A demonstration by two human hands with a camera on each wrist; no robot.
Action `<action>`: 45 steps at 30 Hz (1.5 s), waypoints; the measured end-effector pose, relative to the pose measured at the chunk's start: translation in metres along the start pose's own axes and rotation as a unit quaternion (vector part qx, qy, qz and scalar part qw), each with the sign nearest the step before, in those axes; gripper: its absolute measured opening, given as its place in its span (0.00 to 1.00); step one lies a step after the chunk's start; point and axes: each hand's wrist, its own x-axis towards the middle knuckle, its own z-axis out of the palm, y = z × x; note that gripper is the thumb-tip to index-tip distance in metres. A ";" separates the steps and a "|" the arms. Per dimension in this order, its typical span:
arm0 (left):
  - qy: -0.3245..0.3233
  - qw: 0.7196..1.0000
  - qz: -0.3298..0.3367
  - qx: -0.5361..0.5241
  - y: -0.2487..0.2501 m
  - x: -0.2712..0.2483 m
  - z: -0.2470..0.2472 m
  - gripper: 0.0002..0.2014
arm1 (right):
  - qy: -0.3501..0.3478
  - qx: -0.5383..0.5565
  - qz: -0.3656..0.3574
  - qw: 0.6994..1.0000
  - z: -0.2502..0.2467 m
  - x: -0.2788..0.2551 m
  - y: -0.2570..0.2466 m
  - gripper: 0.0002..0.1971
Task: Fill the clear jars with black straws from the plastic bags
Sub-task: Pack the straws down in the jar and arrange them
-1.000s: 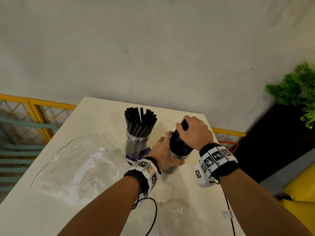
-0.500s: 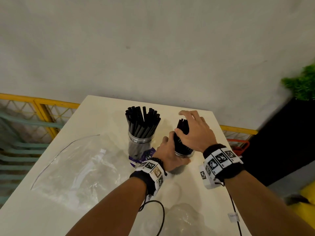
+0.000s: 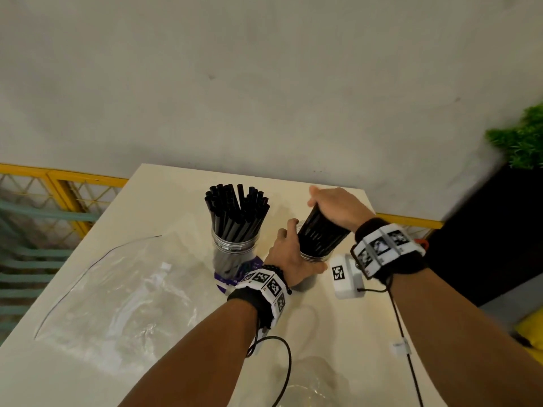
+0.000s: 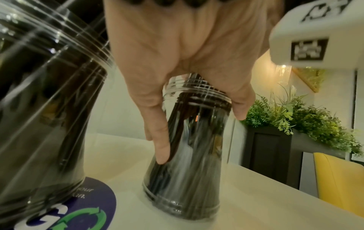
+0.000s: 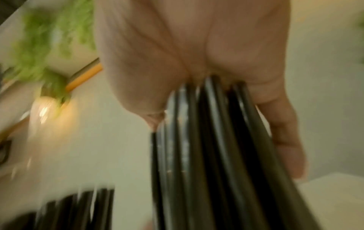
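Straws [image 3: 321,233], black and bunched, stand in a clear jar [image 4: 185,163] on a cream table [image 3: 164,201]. The right hand [image 3: 338,205] cups their tops, fingers curled over them, probably to press them in. The left hand [image 3: 289,259] grips the jar near its rim, seemingly to steady it. Beside stands a filled jar [image 3: 235,245]; a flat plastic bag [image 3: 117,289] lies left. Behind: grey wall [image 3: 264,83], green plant [image 3: 520,142].

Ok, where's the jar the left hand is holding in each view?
Head: jar, centre, mostly hidden behind left hand.
Left wrist: jar, centre, upright on table.
Right wrist: not visible, only straws in right hand.
Shared landmark: green plant.
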 end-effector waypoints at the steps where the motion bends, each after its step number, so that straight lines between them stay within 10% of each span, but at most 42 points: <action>1: 0.003 1.000 0.001 0.001 0.000 0.000 0.000 0.48 | 0.002 0.024 0.005 1.000 -0.012 -0.003 -0.004 0.24; 6: 0.010 1.000 0.001 0.001 -0.002 0.002 0.002 0.48 | 0.074 -0.019 -0.041 0.996 -0.042 -0.014 -0.013 0.28; 13: -0.007 1.000 0.004 -0.004 -0.002 0.002 0.000 0.53 | -0.004 -0.211 -0.092 0.973 0.018 -0.024 0.004 0.30; 21: 0.003 1.000 0.003 -0.002 0.002 0.000 0.001 0.45 | 0.107 -0.137 -0.147 0.974 0.021 0.005 0.029 0.11; 38: -0.006 1.000 -0.019 0.015 0.001 0.001 0.000 0.53 | 0.037 -0.328 -0.182 0.926 0.016 -0.003 0.021 0.18; 45: -0.026 0.999 -0.035 0.009 0.006 0.002 -0.003 0.61 | 0.028 -0.234 -0.171 0.957 0.008 -0.001 0.018 0.20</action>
